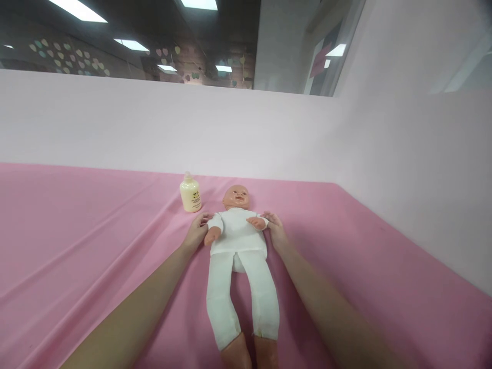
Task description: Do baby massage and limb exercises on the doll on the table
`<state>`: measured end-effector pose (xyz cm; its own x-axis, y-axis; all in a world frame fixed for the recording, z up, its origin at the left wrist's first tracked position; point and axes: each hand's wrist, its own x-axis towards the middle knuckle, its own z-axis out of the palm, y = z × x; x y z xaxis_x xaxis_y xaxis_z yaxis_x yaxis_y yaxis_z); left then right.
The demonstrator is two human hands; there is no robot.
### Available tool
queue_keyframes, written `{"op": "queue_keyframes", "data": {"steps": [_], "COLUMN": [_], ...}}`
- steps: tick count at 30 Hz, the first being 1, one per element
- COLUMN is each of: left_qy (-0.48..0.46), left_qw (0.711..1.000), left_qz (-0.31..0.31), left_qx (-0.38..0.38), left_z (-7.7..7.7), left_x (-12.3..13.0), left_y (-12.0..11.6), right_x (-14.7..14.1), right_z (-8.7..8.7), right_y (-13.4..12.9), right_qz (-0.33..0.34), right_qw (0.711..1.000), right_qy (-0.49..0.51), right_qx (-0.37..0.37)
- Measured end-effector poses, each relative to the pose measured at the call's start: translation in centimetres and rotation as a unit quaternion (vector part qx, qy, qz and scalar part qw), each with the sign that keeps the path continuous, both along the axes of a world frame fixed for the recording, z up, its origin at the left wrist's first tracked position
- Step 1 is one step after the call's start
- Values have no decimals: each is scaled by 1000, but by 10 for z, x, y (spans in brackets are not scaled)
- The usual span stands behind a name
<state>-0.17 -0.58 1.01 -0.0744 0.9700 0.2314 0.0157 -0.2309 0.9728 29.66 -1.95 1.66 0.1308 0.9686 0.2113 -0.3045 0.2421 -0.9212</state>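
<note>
A baby doll with a white cloth body and a smiling plastic head lies on its back on the pink sheet, its feet toward me. My left hand touches the doll's arm on the left side, with the fingers curved around its outer edge near the elbow. On the right side my right hand is at the doll's other arm, fingers bent against the sleeve. The fingertips of both hands are partly hidden or too small to make out. Left of the doll's head stands a pale yellow bottle.
The pink sheet has folds on the left. A white wall rises behind it, and another wall borders it on the right. Above the back wall, a window shows ceiling lights and heart decorations.
</note>
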Motion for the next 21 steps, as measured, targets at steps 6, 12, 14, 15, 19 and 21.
{"op": "queue_keyframes", "data": {"steps": [6, 12, 14, 15, 19, 21], "left_qy": [25, 39, 42, 42, 44, 50], "left_qw": [999, 999, 999, 999, 998, 998], "left_qz": [-35, -11, -4, 2, 36, 45], "left_qx": [-9, 5, 1, -3, -12, -7], "left_z": [2, 9, 11, 12, 12, 10], "left_x": [1, 8, 9, 10, 10, 10], "left_y": [-4, -12, -14, -15, -13, -11], "right_x": [-5, -7, -7, -7, -6, -5], "right_z": [3, 8, 6, 5, 3, 3], "right_y": [-4, -11, -11, -11, -9, -8], "right_qz": [-40, -80, -89, -95, -122, -127], "right_qw": [999, 992, 989, 986, 980, 980], "right_qy": [-17, -91, -117, -130, -158, -150], "right_qx": [5, 24, 31, 33, 24, 12]}}
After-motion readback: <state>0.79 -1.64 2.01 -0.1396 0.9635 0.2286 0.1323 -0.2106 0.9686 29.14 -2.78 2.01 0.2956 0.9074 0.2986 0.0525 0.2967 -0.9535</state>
